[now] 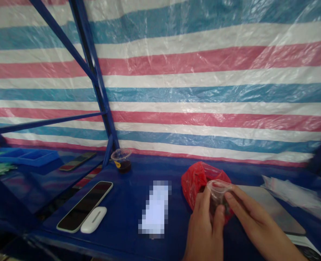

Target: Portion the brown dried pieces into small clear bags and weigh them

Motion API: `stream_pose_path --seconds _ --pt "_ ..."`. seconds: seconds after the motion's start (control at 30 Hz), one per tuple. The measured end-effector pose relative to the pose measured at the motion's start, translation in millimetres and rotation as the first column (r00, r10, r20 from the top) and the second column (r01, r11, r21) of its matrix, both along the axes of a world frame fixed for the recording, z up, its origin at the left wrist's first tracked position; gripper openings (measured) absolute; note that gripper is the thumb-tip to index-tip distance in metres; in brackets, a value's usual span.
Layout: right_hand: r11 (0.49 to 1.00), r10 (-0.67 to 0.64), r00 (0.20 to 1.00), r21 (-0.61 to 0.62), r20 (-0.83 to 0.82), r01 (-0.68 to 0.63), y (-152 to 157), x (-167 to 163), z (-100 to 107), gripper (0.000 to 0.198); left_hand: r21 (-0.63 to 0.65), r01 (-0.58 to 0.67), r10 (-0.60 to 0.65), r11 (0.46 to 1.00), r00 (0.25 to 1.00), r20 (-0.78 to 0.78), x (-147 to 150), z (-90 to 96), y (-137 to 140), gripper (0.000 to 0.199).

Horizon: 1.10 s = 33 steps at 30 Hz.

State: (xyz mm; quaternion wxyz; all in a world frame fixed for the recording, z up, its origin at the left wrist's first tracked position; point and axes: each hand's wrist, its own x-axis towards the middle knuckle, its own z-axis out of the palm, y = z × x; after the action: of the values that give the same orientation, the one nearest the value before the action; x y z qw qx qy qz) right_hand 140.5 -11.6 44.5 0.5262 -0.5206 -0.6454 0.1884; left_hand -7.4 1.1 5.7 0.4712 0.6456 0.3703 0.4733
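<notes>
Both my hands are closed around a small clear plastic bag (218,195) with dark contents that I cannot make out. My left hand (206,224) grips its left side, thumb in front. On the right side, my right hand (247,208) pinches the bag near its top edge. The bag's mouth stands partly spread at the top. Just behind it sits a red plastic bag (194,181), its top gaping, with something dark inside. A flat metal plate, apparently a scale (274,208), lies partly behind my right hand.
Flat clear plastic bags (296,195) lie at the right. A phone (86,206), a white earbud case (94,219), a blurred-out white item (155,210) and a lidded cup of dark liquid (122,161) are on the blue table (133,195). Leftward are a blue tray (38,156) and another phone (78,161).
</notes>
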Motion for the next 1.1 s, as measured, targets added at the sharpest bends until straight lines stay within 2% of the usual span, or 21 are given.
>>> stream_pose_path --seconds 0.07,0.17,0.27,0.4,0.47,0.57,0.63,0.73,0.83,0.93,1.1 --pt "0.999 0.020 0.996 -0.047 -0.090 -0.024 0.7 2.7 5.5 0.036 0.005 -0.033 0.033 0.999 0.999 0.042 -0.6 2.6 3.7 0.051" --pt "0.993 0.024 0.981 -0.112 -0.192 -0.047 -1.9 5.6 11.6 0.037 0.000 -0.057 0.057 0.998 0.998 0.039 -1.0 6.2 8.3 0.032" --pt "0.990 -0.016 0.978 -0.143 -0.206 -0.014 -5.7 9.6 18.2 0.042 -0.017 -0.047 0.047 0.999 0.999 0.022 -1.0 8.2 9.1 0.028" --pt "0.970 -0.230 0.964 -0.108 -0.132 0.216 -6.3 38.4 25.2 0.039 -0.004 -0.101 0.100 0.995 0.995 -0.027 -3.8 8.1 7.7 0.034" --pt "0.932 -0.359 0.928 -0.083 -0.099 0.352 -4.1 65.5 23.0 0.036 0.020 -0.113 0.114 0.993 0.992 -0.059 -6.6 7.5 7.7 0.032" --pt "0.856 -0.495 0.869 -0.173 -0.001 0.487 0.5 108.0 9.4 0.036 0.068 -0.111 0.118 0.991 0.987 -0.105 -10.0 6.1 7.7 0.030" --pt "0.810 -0.532 0.839 -0.219 0.117 0.544 3.5 128.5 -4.1 0.034 0.086 -0.102 0.112 0.991 0.987 -0.118 -10.7 5.1 6.9 0.029" --pt "0.775 -0.561 0.774 -0.143 0.294 0.616 7.3 142.7 -22.1 0.037 0.092 -0.068 0.080 0.993 0.988 -0.129 -9.9 4.6 5.1 0.028" --pt "0.764 -0.600 0.712 -0.005 0.366 0.646 8.9 143.3 -28.0 0.045 0.107 -0.048 0.063 0.993 0.989 -0.135 -8.5 4.3 4.3 0.028" --pt "0.729 -0.667 0.665 0.105 0.336 0.677 5.0 137.5 -20.8 0.049 0.118 -0.035 0.051 0.992 0.990 -0.135 -7.1 2.4 4.9 0.027" --pt "0.684 -0.729 0.641 0.227 0.239 0.693 -9.7 121.7 -1.7 0.037 0.136 -0.008 0.030 0.991 0.987 -0.161 -6.9 1.0 7.5 0.027"
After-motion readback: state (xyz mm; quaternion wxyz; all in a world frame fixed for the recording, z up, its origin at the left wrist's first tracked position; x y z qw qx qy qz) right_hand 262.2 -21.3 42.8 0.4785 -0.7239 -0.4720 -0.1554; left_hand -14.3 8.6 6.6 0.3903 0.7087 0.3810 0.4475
